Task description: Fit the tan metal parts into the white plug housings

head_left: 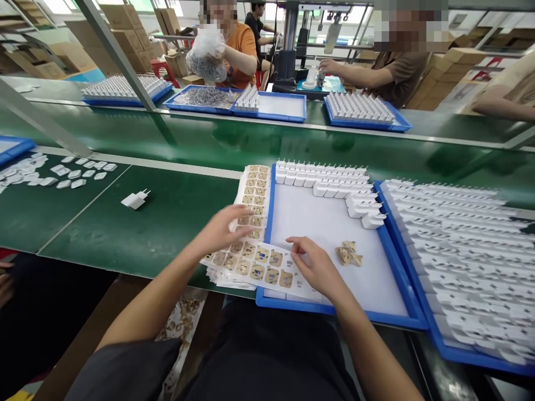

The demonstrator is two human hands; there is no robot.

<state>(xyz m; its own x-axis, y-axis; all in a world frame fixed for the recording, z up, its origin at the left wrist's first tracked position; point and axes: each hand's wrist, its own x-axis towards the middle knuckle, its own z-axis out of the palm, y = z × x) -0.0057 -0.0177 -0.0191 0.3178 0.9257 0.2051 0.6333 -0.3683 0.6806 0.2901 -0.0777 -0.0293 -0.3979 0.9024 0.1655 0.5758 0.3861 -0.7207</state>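
Observation:
A sheet of tan stickers [251, 267] lies slanted across the near left corner of a blue-rimmed tray [326, 305]. My left hand [223, 227] hovers over the sheet's upper left side, thumb and fingers apart with nothing between them. Above the sheet's right part is my right hand [309, 259], its index finger and thumb close together; whether a small thing is between them is too small to tell. More sticker sheets [254, 192] lie along the tray's left edge. White plug adapters [330, 189] stand in rows at the tray's back, and crumpled tan scraps [349, 254] lie inside it.
A full tray of white adapters [468, 267] is on the right. One adapter [136, 199] and several white pieces [75, 174] lie on the green table at left. Behind the belt, people work by blue trays [271, 116]. A metal post [121, 55] slants at left.

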